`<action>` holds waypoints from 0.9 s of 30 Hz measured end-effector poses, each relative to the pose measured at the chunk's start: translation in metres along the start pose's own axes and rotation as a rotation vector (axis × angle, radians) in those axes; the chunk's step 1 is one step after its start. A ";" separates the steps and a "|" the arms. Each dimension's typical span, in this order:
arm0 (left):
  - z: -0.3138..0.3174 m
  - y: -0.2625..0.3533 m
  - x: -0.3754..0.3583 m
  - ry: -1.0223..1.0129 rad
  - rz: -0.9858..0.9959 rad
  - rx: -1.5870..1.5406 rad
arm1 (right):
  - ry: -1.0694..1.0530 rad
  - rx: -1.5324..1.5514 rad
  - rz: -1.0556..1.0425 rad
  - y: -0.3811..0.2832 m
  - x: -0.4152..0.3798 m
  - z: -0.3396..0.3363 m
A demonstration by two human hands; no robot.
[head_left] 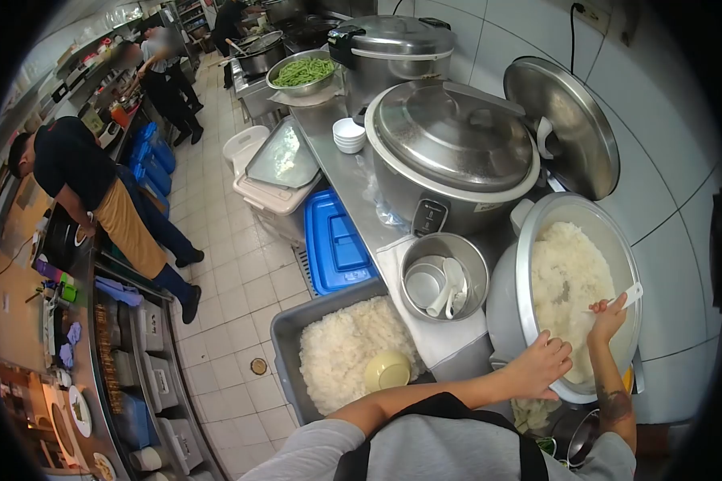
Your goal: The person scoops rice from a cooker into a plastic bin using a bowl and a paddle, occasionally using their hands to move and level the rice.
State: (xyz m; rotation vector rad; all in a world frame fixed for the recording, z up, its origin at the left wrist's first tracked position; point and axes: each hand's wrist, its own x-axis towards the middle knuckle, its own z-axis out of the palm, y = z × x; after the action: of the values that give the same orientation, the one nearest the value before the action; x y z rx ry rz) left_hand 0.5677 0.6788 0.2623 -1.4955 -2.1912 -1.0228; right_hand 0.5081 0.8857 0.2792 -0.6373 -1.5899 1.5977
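My right hand (608, 321) is closed around a white rice paddle (633, 294), over the cooked white rice (565, 252) in a large metal pot (525, 280). The pot is tilted toward me. My left hand (540, 365) has its fingers curled over the pot's near rim. At left, a grey tub (284, 341) holds more cooked rice (337, 353), with a pale yellow bowl (387, 371) lying in it. Between tub and pot stands a steel pot (480, 255) containing white ladles or scoops (451, 290) and a small metal cup.
A large lidded rice cooker (449, 152) stands behind, with a metal lid (573, 120) leaning on the wall. White bowls (348, 135) and a bowl of green beans (303, 72) are on the counter. A co-worker (80, 172) bends at the left counter; other people work farther back.
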 end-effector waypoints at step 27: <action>-0.005 0.003 0.007 -0.005 -0.025 0.096 | -0.109 0.227 -0.370 0.019 0.158 0.051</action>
State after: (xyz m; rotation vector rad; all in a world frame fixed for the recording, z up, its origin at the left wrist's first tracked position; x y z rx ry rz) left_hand 0.5662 0.6810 0.2711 -1.4332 -2.2344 -0.9083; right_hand 0.3737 0.9844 0.2925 -0.1267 -1.4723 1.5193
